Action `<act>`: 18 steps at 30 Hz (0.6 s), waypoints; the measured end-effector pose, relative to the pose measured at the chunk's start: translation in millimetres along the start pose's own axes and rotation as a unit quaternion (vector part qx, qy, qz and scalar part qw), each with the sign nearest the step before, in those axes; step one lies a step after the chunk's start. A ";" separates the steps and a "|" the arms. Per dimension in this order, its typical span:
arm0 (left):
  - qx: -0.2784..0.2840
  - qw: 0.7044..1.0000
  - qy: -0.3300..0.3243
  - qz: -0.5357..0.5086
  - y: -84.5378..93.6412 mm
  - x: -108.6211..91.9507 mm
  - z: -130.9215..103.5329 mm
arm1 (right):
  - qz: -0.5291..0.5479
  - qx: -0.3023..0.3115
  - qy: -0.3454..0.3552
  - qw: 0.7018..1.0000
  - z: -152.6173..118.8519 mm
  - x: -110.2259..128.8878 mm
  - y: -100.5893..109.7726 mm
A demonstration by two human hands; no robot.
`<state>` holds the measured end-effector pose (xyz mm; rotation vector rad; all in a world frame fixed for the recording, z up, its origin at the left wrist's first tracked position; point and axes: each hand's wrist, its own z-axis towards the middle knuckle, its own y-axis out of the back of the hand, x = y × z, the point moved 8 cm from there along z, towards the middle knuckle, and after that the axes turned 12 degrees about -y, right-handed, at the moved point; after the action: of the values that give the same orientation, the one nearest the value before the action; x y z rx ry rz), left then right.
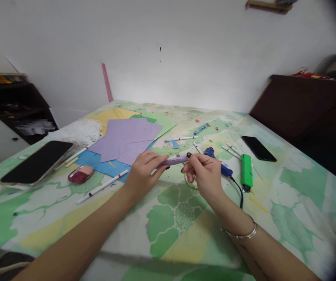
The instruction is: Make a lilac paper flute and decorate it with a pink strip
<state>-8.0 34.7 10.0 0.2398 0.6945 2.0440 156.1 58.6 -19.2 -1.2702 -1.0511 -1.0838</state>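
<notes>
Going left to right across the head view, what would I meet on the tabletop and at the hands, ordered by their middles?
Pale-edged phone, maroon-and-pink item, left hand, purple strip, right hand, green tool, black phone.

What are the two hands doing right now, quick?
Left hand: closed, fingers and thumb holding one end of a thin purple strip.
Right hand: closed, pinching the strip's other end.
</notes>
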 end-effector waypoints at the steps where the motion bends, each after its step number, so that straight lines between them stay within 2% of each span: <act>1: 0.000 1.000 -0.020 -0.001 -1.4 -2.8 -0.1 | -0.003 0.001 -0.005 1.000 -0.5 -1.0 -1.0; 4: -0.007 0.999 -0.043 -0.007 -2.2 -4.4 -0.7 | -0.007 -0.006 -0.022 1.000 0.7 -5.0 0.5; 7: -0.011 1.000 -0.027 -0.001 0.5 -2.4 0.2 | -0.001 -0.010 -0.041 0.999 4.0 -9.8 3.4; 10: -0.026 0.999 0.027 0.009 8.2 5.2 0.7 | 0.020 -0.011 -0.054 0.998 6.4 -12.3 5.6; 13: -0.061 0.993 0.103 0.009 19.9 22.3 -3.4 | 0.053 -0.029 -0.068 0.996 7.6 -13.2 10.1; 15: -0.071 0.988 0.128 0.050 26.1 32.8 -7.0 | 0.065 -0.038 -0.075 0.994 8.1 -13.9 12.0; 18: -0.048 0.984 0.097 0.145 25.8 34.3 -6.8 | 0.054 -0.037 -0.078 0.995 8.3 -15.1 10.8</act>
<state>-48.3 50.2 15.4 0.0884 0.7109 2.3956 163.9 67.3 -35.7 -1.4737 -1.0520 -0.9606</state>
